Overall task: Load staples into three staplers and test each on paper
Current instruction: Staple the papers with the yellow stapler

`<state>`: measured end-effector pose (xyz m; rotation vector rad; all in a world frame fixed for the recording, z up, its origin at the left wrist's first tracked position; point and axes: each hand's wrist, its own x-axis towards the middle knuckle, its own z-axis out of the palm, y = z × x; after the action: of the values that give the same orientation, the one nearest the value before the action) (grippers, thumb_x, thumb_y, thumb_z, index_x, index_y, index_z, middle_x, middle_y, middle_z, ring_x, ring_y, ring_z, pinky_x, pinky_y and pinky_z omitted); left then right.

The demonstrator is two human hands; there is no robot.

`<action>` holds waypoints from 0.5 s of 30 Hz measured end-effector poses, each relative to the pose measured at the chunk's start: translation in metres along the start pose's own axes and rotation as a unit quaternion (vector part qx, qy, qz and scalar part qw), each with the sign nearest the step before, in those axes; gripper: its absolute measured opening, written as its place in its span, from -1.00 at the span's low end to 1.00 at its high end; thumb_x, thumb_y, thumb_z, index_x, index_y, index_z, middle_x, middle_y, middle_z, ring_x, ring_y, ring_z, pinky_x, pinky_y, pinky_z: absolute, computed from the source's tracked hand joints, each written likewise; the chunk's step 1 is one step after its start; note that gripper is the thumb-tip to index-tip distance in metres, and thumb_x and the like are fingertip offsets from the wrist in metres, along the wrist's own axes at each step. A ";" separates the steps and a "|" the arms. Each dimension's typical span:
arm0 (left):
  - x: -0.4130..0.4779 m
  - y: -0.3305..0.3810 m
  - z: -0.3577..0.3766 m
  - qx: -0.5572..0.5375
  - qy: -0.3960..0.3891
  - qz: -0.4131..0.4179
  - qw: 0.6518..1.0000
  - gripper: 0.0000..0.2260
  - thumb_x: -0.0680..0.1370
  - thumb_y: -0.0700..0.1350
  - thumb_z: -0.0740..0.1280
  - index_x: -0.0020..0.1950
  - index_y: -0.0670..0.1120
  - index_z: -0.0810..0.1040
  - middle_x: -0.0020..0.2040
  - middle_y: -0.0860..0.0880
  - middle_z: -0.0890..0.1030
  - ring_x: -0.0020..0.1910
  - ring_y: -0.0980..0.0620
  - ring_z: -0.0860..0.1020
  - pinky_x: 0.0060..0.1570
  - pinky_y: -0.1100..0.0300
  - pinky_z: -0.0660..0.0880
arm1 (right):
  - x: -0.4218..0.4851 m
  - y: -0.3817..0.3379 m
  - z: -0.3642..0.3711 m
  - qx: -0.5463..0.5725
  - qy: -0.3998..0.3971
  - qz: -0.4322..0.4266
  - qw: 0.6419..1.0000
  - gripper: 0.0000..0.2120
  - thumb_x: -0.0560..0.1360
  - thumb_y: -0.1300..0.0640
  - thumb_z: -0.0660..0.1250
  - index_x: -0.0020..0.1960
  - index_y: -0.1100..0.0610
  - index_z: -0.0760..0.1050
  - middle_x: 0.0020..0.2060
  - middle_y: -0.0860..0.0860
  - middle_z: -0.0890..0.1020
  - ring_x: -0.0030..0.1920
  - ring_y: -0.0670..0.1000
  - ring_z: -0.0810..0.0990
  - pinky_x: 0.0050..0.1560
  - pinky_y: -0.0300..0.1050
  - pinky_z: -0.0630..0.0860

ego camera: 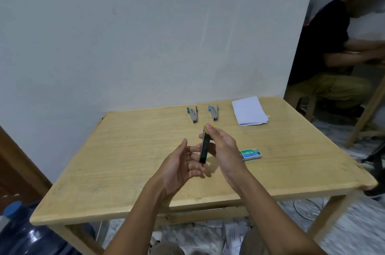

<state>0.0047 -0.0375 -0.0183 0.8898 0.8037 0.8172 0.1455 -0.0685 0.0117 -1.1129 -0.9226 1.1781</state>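
Right-hand fingers (210, 149) grip a stapler (203, 151) near a box (251, 154) marked "No.10".

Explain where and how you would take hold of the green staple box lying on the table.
Pinch the staple box across its two long edges, coming straight down. It lies flat on the table, low and narrow, bare wood all round. It sits just right of the right hand, but that hand holds a stapler.

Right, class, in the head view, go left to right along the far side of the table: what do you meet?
First the green-tipped stapler → then the blue-tipped stapler → then the stack of paper.
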 end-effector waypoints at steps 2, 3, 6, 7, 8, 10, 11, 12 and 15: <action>0.004 0.006 0.010 0.072 0.057 0.012 0.996 -0.58 0.68 0.08 0.10 0.08 -0.24 0.55 -0.30 -0.18 0.57 -0.38 -0.12 0.57 -0.33 0.09 0.50 | 0.001 -0.010 -0.016 -0.014 0.014 -0.024 1.000 -0.63 0.55 -0.19 0.29 0.01 0.13 0.56 -0.16 0.03 0.67 -0.30 -0.01 0.62 -0.25 -0.19 0.51; 0.008 0.010 0.016 0.112 0.084 0.025 0.990 -0.61 0.68 0.06 0.13 0.07 -0.24 0.54 -0.30 -0.18 0.56 -0.39 -0.12 0.56 -0.35 0.10 0.48 | 0.003 -0.015 -0.027 -0.024 0.022 -0.030 0.999 -0.64 0.56 -0.18 0.28 -0.03 0.13 0.54 -0.20 0.02 0.63 -0.38 0.00 0.56 -0.34 -0.21 0.45; 0.027 0.022 0.037 0.208 0.129 0.079 0.966 -0.67 0.67 0.02 0.19 0.04 -0.22 0.57 -0.26 -0.17 0.57 -0.36 -0.09 0.56 -0.32 0.12 0.47 | 0.010 -0.029 -0.060 -0.045 0.062 -0.010 0.997 -0.68 0.58 -0.16 0.26 -0.10 0.10 0.47 -0.26 -0.01 0.50 -0.50 -0.04 0.33 -0.48 -0.23 0.28; 0.036 0.025 0.045 0.238 0.137 0.094 0.957 -0.70 0.66 0.01 0.20 0.03 -0.20 0.58 -0.25 -0.15 0.58 -0.35 -0.07 0.57 -0.31 0.13 0.48 | 0.012 -0.033 -0.070 -0.052 0.075 0.002 0.996 -0.67 0.58 -0.17 0.27 -0.12 0.09 0.46 -0.27 -0.02 0.48 -0.51 -0.04 0.28 -0.50 -0.25 0.24; 0.047 0.027 0.055 0.269 0.139 0.103 0.948 -0.72 0.66 0.01 0.21 0.03 -0.17 0.59 -0.23 -0.12 0.59 -0.34 -0.05 0.58 -0.30 0.13 0.48 | 0.015 -0.037 -0.081 -0.061 0.088 0.011 0.994 -0.67 0.57 -0.18 0.28 -0.14 0.09 0.46 -0.28 -0.02 0.47 -0.51 -0.05 0.26 -0.50 -0.24 0.22; 0.076 0.031 0.077 0.321 0.126 0.108 0.933 -0.74 0.65 0.02 0.22 0.05 -0.14 0.58 -0.20 -0.08 0.58 -0.31 -0.01 0.56 -0.28 0.15 0.46 | 0.020 -0.042 -0.103 -0.077 0.111 0.022 0.991 -0.65 0.54 -0.21 0.31 -0.12 0.08 0.48 -0.26 -0.02 0.49 -0.50 -0.05 0.26 -0.49 -0.23 0.23; 0.094 0.031 0.088 0.347 0.115 0.104 0.925 -0.74 0.65 0.03 0.22 0.08 -0.13 0.56 -0.18 -0.06 0.57 -0.28 0.00 0.54 -0.27 0.16 0.45 | 0.023 -0.044 -0.113 -0.082 0.122 0.026 0.989 -0.65 0.53 -0.22 0.32 -0.10 0.08 0.49 -0.22 -0.02 0.49 -0.50 -0.06 0.26 -0.49 -0.23 0.24; 0.112 0.031 0.097 0.373 0.106 0.098 0.917 -0.73 0.64 0.05 0.21 0.13 -0.12 0.54 -0.13 -0.06 0.57 -0.23 -0.01 0.55 -0.25 0.16 0.45 | 0.027 -0.046 -0.121 -0.084 0.131 0.032 0.987 -0.64 0.52 -0.23 0.32 -0.09 0.08 0.49 -0.20 -0.01 0.49 -0.49 -0.06 0.26 -0.50 -0.24 0.24; 0.165 0.030 0.118 0.449 0.113 0.068 0.884 -0.56 0.62 0.13 0.21 0.37 -0.13 0.42 0.24 -0.12 0.55 0.13 -0.11 0.56 0.03 0.08 0.51 | 0.042 -0.052 -0.145 -0.099 0.150 0.051 0.982 -0.62 0.51 -0.25 0.32 -0.08 0.08 0.49 -0.20 -0.03 0.48 -0.47 -0.06 0.29 -0.49 -0.23 0.26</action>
<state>0.1717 0.0766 0.0149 1.7060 1.3819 0.6588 0.3036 -0.0531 0.0290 -1.4685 -0.7665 0.9801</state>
